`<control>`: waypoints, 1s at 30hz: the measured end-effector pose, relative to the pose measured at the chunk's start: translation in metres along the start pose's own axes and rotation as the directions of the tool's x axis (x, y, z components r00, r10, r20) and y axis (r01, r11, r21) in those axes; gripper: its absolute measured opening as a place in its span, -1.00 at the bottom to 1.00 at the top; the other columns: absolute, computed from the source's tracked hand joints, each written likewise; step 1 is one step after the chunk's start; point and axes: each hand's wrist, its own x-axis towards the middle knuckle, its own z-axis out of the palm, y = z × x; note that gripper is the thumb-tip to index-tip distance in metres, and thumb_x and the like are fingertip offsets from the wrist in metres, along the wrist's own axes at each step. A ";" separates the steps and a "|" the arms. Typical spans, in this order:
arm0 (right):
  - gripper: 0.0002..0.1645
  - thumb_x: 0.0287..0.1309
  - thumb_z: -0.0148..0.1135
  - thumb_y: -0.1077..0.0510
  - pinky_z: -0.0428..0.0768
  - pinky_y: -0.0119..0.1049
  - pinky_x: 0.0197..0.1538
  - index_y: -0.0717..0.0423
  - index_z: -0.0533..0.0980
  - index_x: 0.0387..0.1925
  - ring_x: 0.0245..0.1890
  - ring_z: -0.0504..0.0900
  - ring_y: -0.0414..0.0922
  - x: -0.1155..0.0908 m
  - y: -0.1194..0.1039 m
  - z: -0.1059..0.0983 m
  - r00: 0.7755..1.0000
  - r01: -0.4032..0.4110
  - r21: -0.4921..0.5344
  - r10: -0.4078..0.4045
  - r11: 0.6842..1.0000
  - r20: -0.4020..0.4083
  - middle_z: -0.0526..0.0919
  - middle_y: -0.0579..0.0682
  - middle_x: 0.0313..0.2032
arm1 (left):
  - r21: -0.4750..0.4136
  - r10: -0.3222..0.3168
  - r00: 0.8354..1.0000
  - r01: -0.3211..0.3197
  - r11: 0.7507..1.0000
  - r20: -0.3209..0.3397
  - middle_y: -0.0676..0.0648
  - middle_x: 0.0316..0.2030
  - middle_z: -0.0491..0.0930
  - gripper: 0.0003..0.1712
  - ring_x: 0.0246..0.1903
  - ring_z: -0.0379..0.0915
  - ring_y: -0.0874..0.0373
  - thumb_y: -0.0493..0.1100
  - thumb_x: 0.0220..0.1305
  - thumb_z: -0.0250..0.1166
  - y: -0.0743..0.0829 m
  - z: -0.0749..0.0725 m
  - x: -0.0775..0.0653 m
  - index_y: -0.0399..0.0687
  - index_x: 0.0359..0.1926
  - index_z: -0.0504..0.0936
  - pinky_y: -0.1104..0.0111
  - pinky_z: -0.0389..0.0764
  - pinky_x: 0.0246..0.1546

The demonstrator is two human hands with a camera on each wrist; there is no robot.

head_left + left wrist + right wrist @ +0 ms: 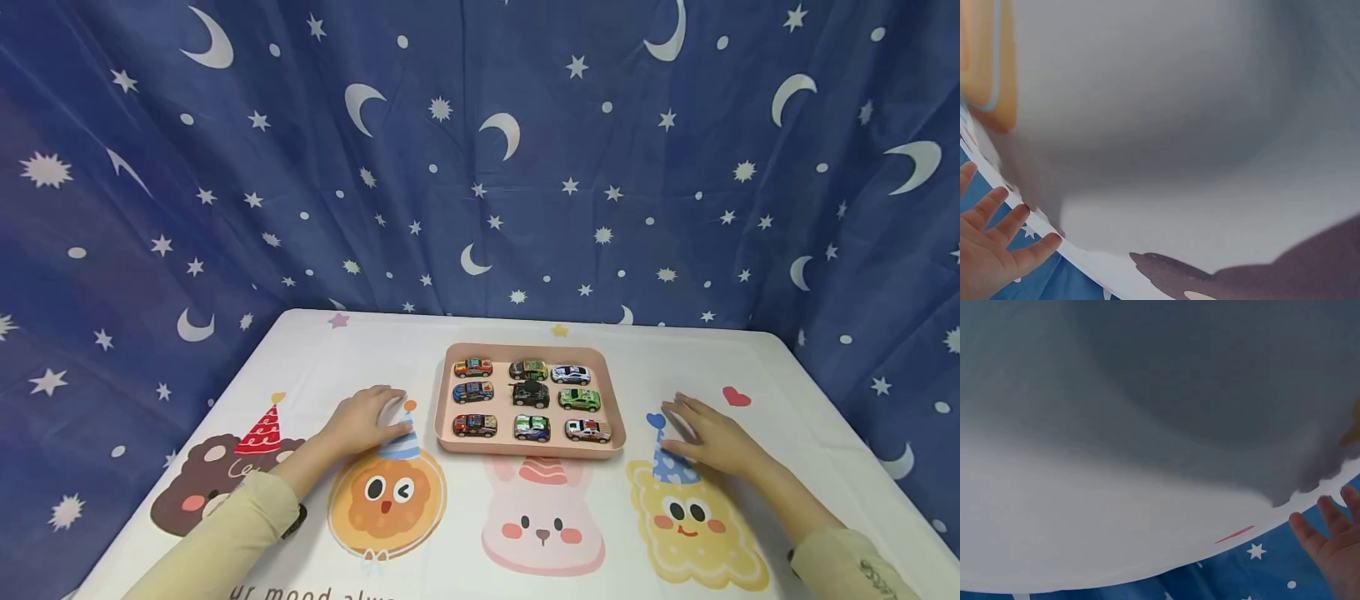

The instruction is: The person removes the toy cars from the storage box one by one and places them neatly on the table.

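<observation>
A pink tray (501,448) holds several small toy cars in three rows. At its centre stands a black toy vehicle (531,393); a green toy car (579,399) is to the right of it and a blue toy car (473,392) to the left. My left hand (366,423) rests by the tray's left side, apart from it, fingers spread and holding nothing. To the right of the tray, farther off, my right hand (703,433) lies with its fingers loosely extended, also holding nothing. Each wrist view shows only fingers and tablecloth.
A white cloth (360,350) printed with cartoon figures covers the table. Behind it hangs a dark blue curtain (420,200) with moons and stars. The printed rabbit (543,533) lies just in front of the tray.
</observation>
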 end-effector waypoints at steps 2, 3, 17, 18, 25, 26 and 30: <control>-0.11 0.00 0.31 -0.23 0.35 0.32 0.19 0.27 0.36 0.21 0.20 0.32 0.37 0.000 0.000 0.000 1.000 0.010 0.019 -0.009 1.000 -0.016 0.36 0.41 0.19 | -0.015 0.004 1.000 -0.004 1.000 -0.013 -0.27 0.11 0.49 -0.36 0.13 0.39 -0.23 0.15 0.12 0.29 0.001 -0.001 -0.001 -0.15 0.12 0.52 -0.16 0.46 0.08; -0.13 -0.01 0.34 -0.19 0.37 0.30 0.19 0.29 0.37 0.20 0.18 0.34 0.36 0.000 0.001 -0.001 1.000 0.015 0.033 -0.014 0.999 -0.024 0.39 0.41 0.17 | -0.024 0.003 1.000 -0.004 1.000 -0.023 -0.27 0.10 0.50 -0.39 0.13 0.40 -0.23 0.12 0.13 0.29 0.001 -0.002 -0.001 -0.15 0.11 0.53 -0.14 0.46 0.09; -0.43 0.02 0.35 0.10 0.50 0.19 0.11 0.37 0.49 0.03 0.05 0.50 0.29 0.007 -0.003 -0.001 0.996 0.023 0.050 -0.018 0.998 -0.086 0.57 0.34 -0.01 | -0.110 -0.078 0.995 0.070 0.991 -0.068 -0.20 -0.01 0.60 -0.61 0.06 0.49 -0.16 -0.05 0.20 0.26 0.006 -0.004 -0.001 -0.16 0.00 0.60 -0.03 0.51 0.11; -0.44 0.01 0.35 0.11 0.50 0.18 0.10 0.37 0.50 0.01 0.04 0.52 0.29 0.008 -0.005 -0.002 0.995 0.034 0.041 -0.030 0.999 -0.096 0.59 0.33 -0.03 | -0.119 -0.085 0.994 0.076 0.990 -0.069 -0.20 -0.02 0.61 -0.62 0.05 0.50 -0.15 -0.05 0.21 0.26 0.006 -0.004 0.000 -0.16 -0.01 0.61 -0.02 0.52 0.10; -0.47 0.05 0.33 0.13 0.46 0.24 0.12 0.32 0.49 0.05 0.08 0.46 0.33 0.011 -0.013 -0.012 0.996 -0.009 0.066 0.015 0.998 -0.085 0.55 0.36 0.02 | -0.181 -0.103 0.991 0.086 0.980 -0.084 -0.13 -0.15 0.67 -0.64 -0.13 0.57 -0.05 -0.01 0.23 0.25 0.012 -0.004 0.003 -0.12 -0.03 0.63 0.05 0.60 -0.06; -0.47 0.06 0.32 0.13 0.44 0.25 0.13 0.30 0.49 0.06 0.09 0.45 0.33 0.011 -0.015 -0.013 0.997 -0.018 0.076 0.024 0.997 -0.079 0.54 0.36 0.03 | -0.186 -0.101 0.991 0.083 0.979 -0.090 -0.13 -0.17 0.67 -0.64 -0.14 0.58 -0.04 -0.01 0.23 0.26 0.012 -0.004 0.004 -0.12 -0.04 0.63 0.06 0.61 -0.07; -0.51 0.08 0.29 0.18 0.41 0.26 0.15 0.30 0.49 0.06 0.12 0.43 0.34 0.013 -0.018 -0.018 0.996 -0.009 0.114 0.019 0.993 -0.091 0.53 0.36 0.05 | -0.206 -0.112 0.988 0.087 0.975 -0.110 -0.15 -0.18 0.68 -0.64 -0.13 0.59 -0.06 -0.01 0.21 0.28 0.016 -0.006 0.007 -0.13 -0.07 0.64 0.06 0.61 -0.07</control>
